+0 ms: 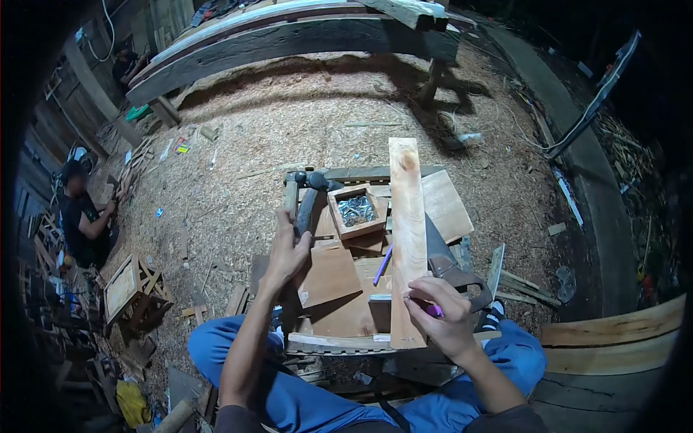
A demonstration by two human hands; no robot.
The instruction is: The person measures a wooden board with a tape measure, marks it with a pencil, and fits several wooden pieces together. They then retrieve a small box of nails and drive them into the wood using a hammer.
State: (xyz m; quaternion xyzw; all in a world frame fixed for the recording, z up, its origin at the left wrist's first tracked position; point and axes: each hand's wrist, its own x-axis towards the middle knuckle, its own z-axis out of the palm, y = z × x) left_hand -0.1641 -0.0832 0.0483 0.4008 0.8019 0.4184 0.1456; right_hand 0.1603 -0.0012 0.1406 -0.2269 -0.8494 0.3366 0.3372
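My right grip [442, 317] pinches a purple pen [435, 311] on the long pale wooden plank [406, 231]; my left grip [287, 249], at nine o'clock, reaches half-open, empty, toward the black-handled hammer [307, 206].

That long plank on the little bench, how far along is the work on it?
Early, it seems. The plank lies lengthwise on the bench, no nails visible in it. The right hand rests on its near end gripping something purple; the left hand reaches toward the hammer. The box of nails sits full nearby, so any fastening remains.
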